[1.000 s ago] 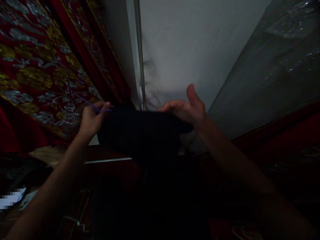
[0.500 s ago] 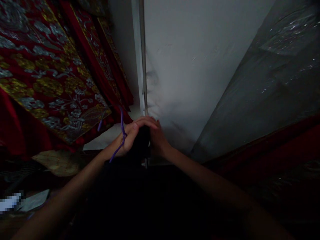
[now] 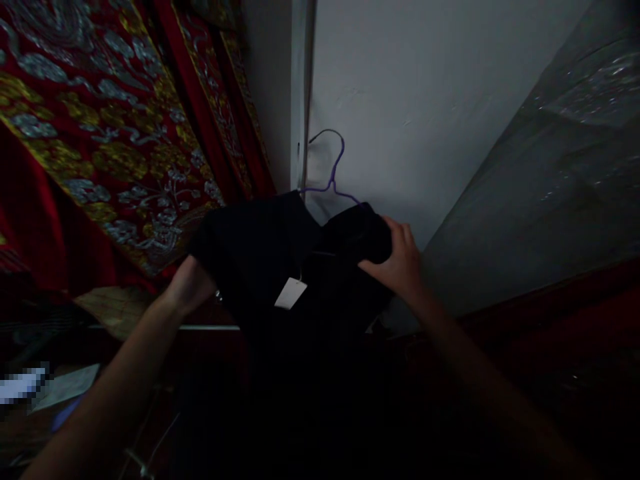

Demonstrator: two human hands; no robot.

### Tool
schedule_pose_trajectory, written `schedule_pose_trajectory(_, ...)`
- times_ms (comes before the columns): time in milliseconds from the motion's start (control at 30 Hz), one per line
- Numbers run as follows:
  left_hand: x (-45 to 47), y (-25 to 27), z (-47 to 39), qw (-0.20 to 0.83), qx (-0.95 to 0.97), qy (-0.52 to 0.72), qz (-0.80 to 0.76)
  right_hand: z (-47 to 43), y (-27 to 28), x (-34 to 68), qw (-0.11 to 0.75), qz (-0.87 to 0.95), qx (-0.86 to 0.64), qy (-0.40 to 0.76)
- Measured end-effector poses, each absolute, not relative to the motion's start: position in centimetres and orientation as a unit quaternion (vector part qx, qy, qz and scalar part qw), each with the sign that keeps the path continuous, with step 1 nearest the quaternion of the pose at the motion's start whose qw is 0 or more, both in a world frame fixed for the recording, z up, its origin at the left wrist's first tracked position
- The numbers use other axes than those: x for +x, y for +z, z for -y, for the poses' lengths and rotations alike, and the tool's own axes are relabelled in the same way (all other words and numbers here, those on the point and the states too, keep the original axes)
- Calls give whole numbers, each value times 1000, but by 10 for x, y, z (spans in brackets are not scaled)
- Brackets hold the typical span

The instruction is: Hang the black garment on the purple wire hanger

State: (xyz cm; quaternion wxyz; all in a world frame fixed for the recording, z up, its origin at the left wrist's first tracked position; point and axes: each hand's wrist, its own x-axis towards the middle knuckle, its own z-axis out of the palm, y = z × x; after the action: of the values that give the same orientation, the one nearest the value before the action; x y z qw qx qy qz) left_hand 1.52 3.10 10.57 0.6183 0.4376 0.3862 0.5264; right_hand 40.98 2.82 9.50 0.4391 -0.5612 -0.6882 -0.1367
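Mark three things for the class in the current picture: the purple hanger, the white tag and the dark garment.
Purple hanger (image 3: 333, 181): head view, on its neck, below the hook.
White tag (image 3: 291, 294): head view, middle of its face.
Dark garment (image 3: 325, 287): head view, on cloth just right of the tag.

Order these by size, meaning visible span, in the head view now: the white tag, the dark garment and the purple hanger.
1. Dark garment, though its lower edge is lost in shadow.
2. Purple hanger, counting only what shows.
3. White tag.
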Motion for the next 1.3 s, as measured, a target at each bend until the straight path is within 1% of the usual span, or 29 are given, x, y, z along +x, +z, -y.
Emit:
schedule_pose_trajectory(100, 10, 90, -24, 620, 427, 508, -418, -37, 121, 405, 437, 670, -582, -148)
schedule_pose_trajectory(233, 19, 67, -17, 548, 458, 532, -456, -38, 141, 387, 426, 674, -588, -137)
schedule_pose_trajectory(367, 29, 45, -6, 498, 450, 529, -519, -30, 142, 381, 429, 680, -580, -126)
schedule_pose_trajectory(533, 40, 33, 0, 501, 400, 564, -521, -32, 147, 383, 435, 679, -577, -132)
schedule_pose_trajectory(667, 44, 29, 0, 488, 378, 599, -510, -32, 157, 382, 413, 714, -549, -133)
schedule_pose_trajectory(800, 45, 16, 12, 503, 350, 596, -518, -24, 153, 386, 389, 751, -521, -119)
schedule_pose_trajectory(867, 48, 9, 21, 523, 322, 596, -517, -16, 142, 383, 393, 765, -496, -120)
schedule_pose_trajectory(933, 52, 3, 32, 546, 276, 594, -522, -5, 125, 371, 428, 764, -468, -116)
schedule_pose_trajectory(1000, 59, -1, 43, 562, 221, 592, -534, 9, 99, 351, 501, 738, -444, -90)
schedule_pose_trajectory(1067, 65, -3, 53, 565, 175, 595, -544, 26, 64, 325, 588, 681, -435, -27)
schedule_pose_trajectory(1100, 68, -4, 58, 568, 160, 595, -546, 35, 45, 312, 614, 656, -439, 16)
schedule_pose_trajectory(1167, 73, -4, 67, 578, 141, 590, -545, 49, 6, 286, 624, 617, -462, 128)
schedule_pose_trajectory(1200, 75, -4, 71, 585, 135, 585, -545, 53, -11, 275, 613, 606, -473, 181)
schedule_pose_trajectory(1300, 77, -4, 81, 602, 117, 571, -546, 57, -45, 252, 592, 573, -484, 294)
